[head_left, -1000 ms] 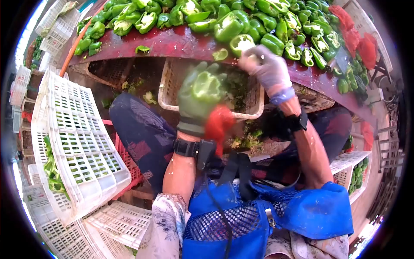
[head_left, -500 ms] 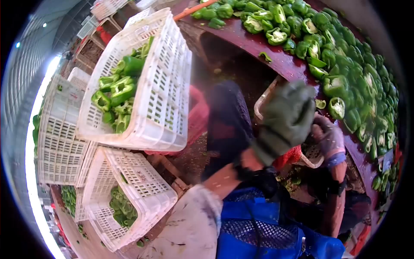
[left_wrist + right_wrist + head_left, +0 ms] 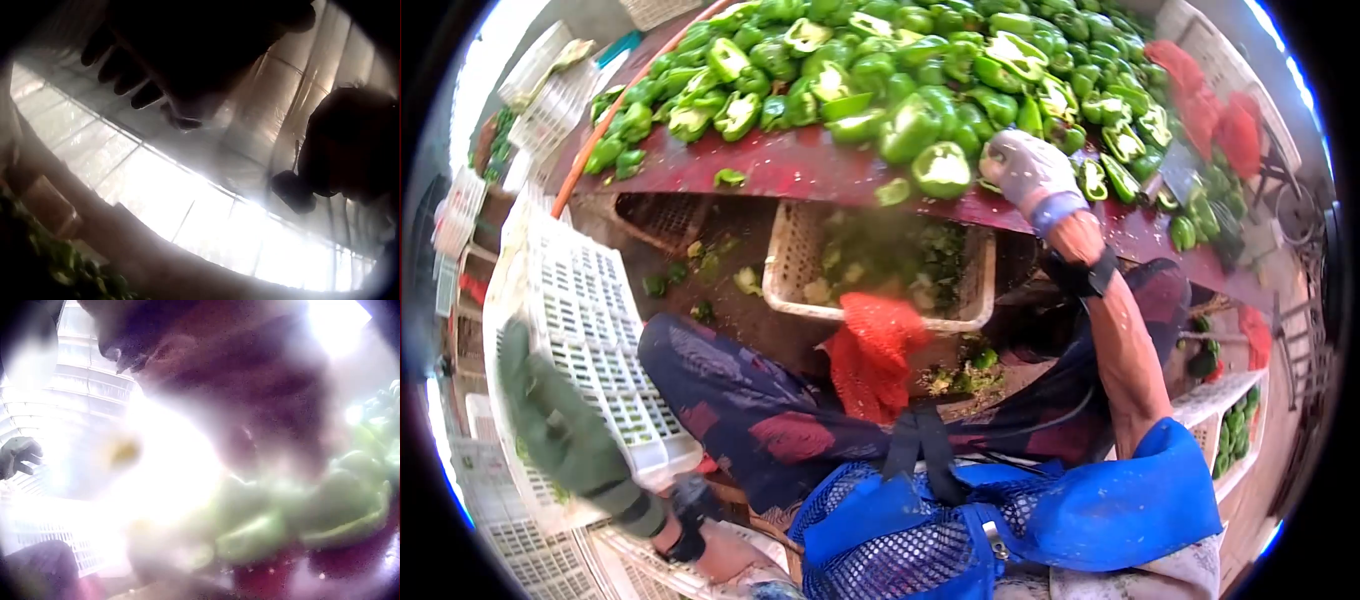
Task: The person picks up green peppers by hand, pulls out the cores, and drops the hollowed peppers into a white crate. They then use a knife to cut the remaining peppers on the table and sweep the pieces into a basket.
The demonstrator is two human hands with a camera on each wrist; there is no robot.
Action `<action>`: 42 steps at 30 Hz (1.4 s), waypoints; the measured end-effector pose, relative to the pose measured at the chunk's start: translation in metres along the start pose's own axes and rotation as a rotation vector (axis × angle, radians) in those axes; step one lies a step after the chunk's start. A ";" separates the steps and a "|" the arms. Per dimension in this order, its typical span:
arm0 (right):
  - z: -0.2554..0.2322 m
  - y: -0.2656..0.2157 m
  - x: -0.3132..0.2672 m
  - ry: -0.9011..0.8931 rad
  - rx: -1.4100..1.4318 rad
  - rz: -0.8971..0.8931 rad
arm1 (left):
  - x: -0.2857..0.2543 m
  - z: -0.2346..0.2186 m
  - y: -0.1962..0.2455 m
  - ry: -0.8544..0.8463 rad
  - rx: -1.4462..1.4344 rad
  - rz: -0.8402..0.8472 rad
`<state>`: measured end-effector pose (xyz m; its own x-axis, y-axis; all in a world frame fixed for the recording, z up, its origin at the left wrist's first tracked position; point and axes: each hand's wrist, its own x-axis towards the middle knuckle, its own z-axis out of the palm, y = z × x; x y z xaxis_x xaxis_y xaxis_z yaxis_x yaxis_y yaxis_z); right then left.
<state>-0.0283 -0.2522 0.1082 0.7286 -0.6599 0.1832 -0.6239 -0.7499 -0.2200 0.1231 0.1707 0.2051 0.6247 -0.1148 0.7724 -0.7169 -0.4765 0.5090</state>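
Note:
My left hand [image 3: 565, 425], in a dark green glove, reaches over the white slatted crate [image 3: 595, 300] at the left. Its fingers [image 3: 128, 78] are extended and apart in the left wrist view, with no pepper in them. At the table edge, my right hand [image 3: 1030, 175] in a pale glove bends its fingers down among the green bell peppers [image 3: 1000, 75]. A cut pepper [image 3: 942, 170] lies just left of it. Glare and blur in the right wrist view cover what is under those fingers; I cannot tell whether they grip a pepper.
The dark red table [image 3: 800, 170] bears a heap of peppers, many cut open. Below its edge stands a basket [image 3: 880, 318] with green scraps, a red mesh cloth [image 3: 875, 355] over its rim. More white crates [image 3: 655, 560] stand at the lower left. Red netting [image 3: 1240, 135] hangs at the right.
One second ago my left hand held a cut pepper over the middle basket; it is now over the left crate without it. The head view swung left and back. My right hand moved onto the peppers.

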 end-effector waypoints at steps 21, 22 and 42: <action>0.040 -0.026 -0.018 0.033 0.134 -0.269 | -0.143 0.286 0.064 -0.968 -1.260 -1.212; 0.034 -0.030 -0.026 0.034 0.194 -0.236 | -0.133 0.278 0.071 -0.989 -1.353 -1.228; 0.060 -0.058 -0.069 -0.460 0.471 -0.663 | -0.169 0.243 -0.004 -1.029 -0.743 -0.137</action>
<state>-0.0257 -0.1600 0.0511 0.9979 0.0549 0.0350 0.0650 -0.8044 -0.5905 0.0952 -0.0196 -0.0194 0.4190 -0.8817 0.2169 -0.4196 0.0238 0.9074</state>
